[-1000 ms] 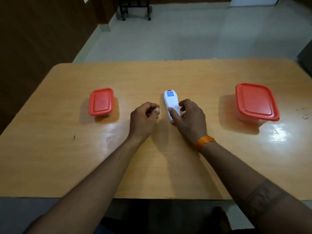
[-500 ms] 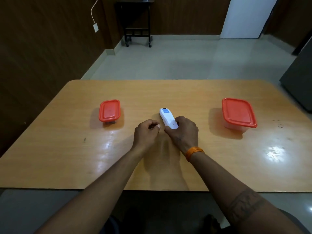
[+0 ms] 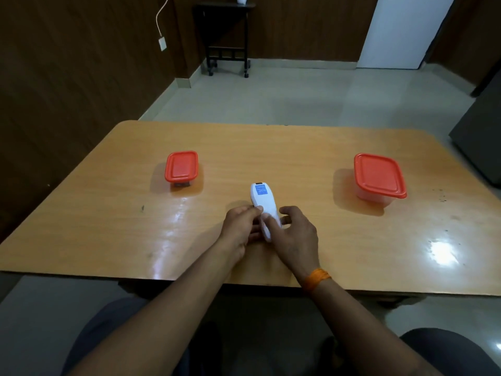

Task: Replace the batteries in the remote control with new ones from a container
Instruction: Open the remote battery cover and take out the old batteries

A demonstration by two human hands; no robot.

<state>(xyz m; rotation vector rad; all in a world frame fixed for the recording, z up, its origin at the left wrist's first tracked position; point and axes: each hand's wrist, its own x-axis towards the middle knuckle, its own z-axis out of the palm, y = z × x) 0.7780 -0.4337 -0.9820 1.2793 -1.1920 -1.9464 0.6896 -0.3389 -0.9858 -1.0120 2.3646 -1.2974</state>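
A white remote control with a blue label on its back lies face down near the middle of the wooden table. My left hand grips its near end from the left, thumb on top. My right hand holds the same end from the right, thumb pressed on the back cover. A small clear container with a red lid stands to the left. A larger clear container with a red lid stands to the right. Both lids are on.
The table's near edge runs just under my wrists. A dark cabinet stands beside the table's right end. A black side table stands against the far wall, across open floor.
My left hand has moved right and taken hold of the remote's near end, joining my right hand. The remote has come a little toward me. The camera has tilted up.
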